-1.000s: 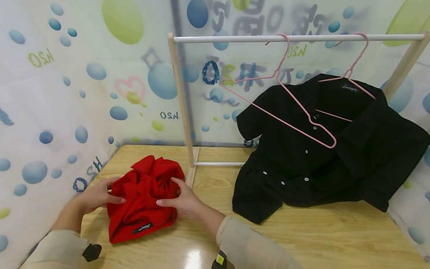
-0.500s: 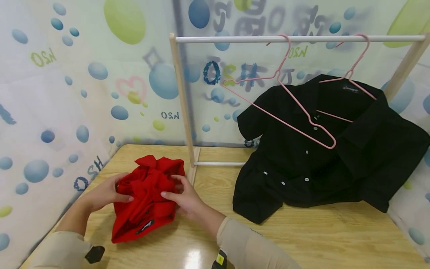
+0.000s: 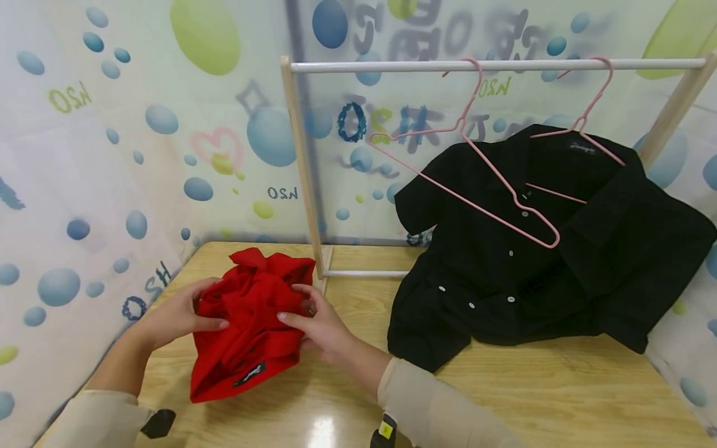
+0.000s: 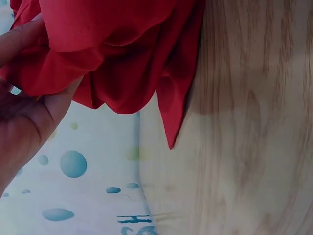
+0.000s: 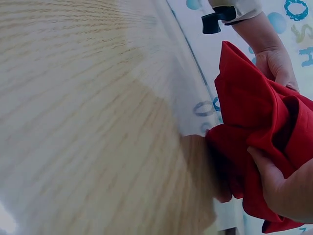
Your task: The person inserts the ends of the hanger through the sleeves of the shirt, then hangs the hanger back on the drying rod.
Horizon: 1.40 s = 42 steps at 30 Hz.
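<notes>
gripping a bunched red garment [image 3: 252, 330] from both sides, with the left hand [image 3: 180, 317] and with the right hand [image 3: 323, 326]; clasping it in the curled fingers of each. holding it over the left part of the bench [image 3: 560, 398], near the foot of the rack [image 3: 300, 155]; cannot tell whether touching the top or just above. showing a small black label [image 3: 249, 374] along its lower edge. farther right, see a black shirt [image 3: 493, 274] on a pink hanger [image 3: 581, 118], and see a second pink hanger [image 3: 462, 122] partly in front of that shirt.
</notes>
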Each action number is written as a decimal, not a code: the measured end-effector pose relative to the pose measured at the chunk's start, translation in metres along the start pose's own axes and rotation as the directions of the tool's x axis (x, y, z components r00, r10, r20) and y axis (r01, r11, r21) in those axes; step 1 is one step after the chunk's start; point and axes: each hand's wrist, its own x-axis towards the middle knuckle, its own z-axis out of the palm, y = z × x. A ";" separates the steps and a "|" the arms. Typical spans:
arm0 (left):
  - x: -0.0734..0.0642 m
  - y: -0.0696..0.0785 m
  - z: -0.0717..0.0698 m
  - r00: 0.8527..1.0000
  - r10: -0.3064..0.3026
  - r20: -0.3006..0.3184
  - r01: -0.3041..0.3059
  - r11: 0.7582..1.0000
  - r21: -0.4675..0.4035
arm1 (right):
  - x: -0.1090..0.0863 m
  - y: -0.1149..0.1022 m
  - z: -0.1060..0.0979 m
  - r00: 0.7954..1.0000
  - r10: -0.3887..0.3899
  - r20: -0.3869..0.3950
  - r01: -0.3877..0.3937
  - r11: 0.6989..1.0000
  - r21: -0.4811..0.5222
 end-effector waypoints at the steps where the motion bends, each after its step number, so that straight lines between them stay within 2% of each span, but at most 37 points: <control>1: 0.000 0.003 0.001 1.000 0.010 0.002 -0.010 1.000 -0.003 | -0.001 -0.002 -0.002 1.000 -0.003 0.005 0.003 1.000 -0.001; 7: 0.002 0.020 0.007 0.999 0.046 -0.021 -0.045 0.999 0.024 | -0.011 -0.015 -0.011 0.999 -0.011 0.031 0.011 1.000 -0.016; 15: 0.007 0.030 0.017 0.991 0.135 -0.022 -0.134 0.991 0.024 | -0.023 -0.020 -0.021 0.999 -0.028 0.041 0.029 0.999 -0.034; 25: 0.010 0.045 0.031 0.987 0.159 -0.029 -0.158 0.987 0.015 | -0.038 -0.034 -0.036 0.998 -0.029 0.056 0.033 0.997 -0.067; 32: 0.013 0.049 0.043 0.970 0.239 -0.032 -0.239 0.971 -0.006 | -0.048 -0.037 -0.048 0.997 -0.033 0.063 0.038 0.996 -0.079; 38: 0.017 0.056 0.059 0.965 0.259 -0.043 -0.259 0.966 -0.008 | -0.061 -0.041 -0.068 0.994 -0.050 0.098 0.064 0.988 -0.141; 42: 0.023 0.063 0.071 0.950 0.309 -0.050 -0.309 0.951 0.014 | -0.068 -0.042 -0.081 0.993 -0.061 0.103 0.078 0.982 -0.172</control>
